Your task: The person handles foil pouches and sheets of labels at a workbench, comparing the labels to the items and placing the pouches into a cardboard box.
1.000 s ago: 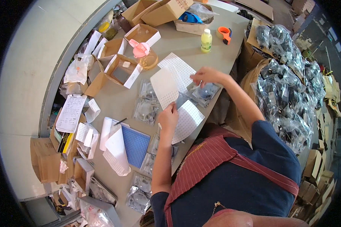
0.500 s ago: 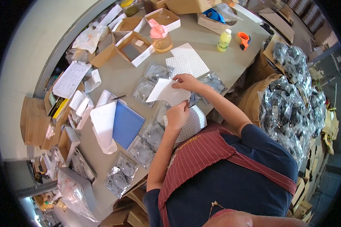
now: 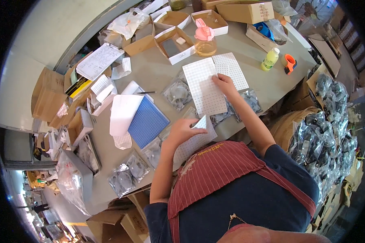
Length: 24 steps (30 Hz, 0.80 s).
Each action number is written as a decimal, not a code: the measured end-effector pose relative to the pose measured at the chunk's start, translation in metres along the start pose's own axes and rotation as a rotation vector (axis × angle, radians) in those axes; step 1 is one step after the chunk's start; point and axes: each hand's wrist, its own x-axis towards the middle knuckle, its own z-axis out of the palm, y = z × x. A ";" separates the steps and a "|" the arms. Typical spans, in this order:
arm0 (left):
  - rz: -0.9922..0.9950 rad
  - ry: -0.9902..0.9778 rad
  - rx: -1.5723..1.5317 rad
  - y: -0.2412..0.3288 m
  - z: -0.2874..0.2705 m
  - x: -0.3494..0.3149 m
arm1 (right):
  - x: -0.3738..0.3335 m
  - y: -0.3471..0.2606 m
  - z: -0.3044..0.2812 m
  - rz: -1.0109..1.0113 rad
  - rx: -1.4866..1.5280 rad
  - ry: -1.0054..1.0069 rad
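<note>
My right hand (image 3: 226, 86) pinches the right edge of a white sheet printed with rows of small dots (image 3: 202, 89), perhaps a sticker sheet. This sheet overlaps another dotted sheet (image 3: 233, 67) lying on the table. Closer to my body, my left hand (image 3: 184, 131) is closed on a second dotted sheet (image 3: 190, 146), whose upper corner curls over between thumb and fingers. Clear bags with grey round parts (image 3: 177, 94) lie beside and partly under the papers. More bagged parts (image 3: 127, 174) lie at the table's near left edge.
Left of my hands lies a blue gridded pad (image 3: 148, 123) with white papers (image 3: 123, 111) on it. Beyond stand a pink-lidded jug (image 3: 205, 42), a yellow-green bottle (image 3: 270, 60), an orange tape dispenser (image 3: 288, 63) and open cartons (image 3: 174, 46). Bagged black parts (image 3: 320, 150) pile up at right.
My right hand has carried its sheet away from my left hand, laying it flat over the far sheet. My left hand now grips the nearer sheet's curled corner. The view has shifted.
</note>
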 end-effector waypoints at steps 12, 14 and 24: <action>-0.345 0.488 -0.627 -0.068 -0.023 -0.015 | -0.021 -0.002 -0.018 0.038 0.214 0.057; -0.338 0.533 -0.707 -0.079 -0.019 -0.013 | -0.020 -0.003 -0.018 0.015 0.234 0.065; -0.235 0.725 -0.986 -0.115 0.033 0.009 | -0.016 0.041 0.001 -0.024 0.230 0.125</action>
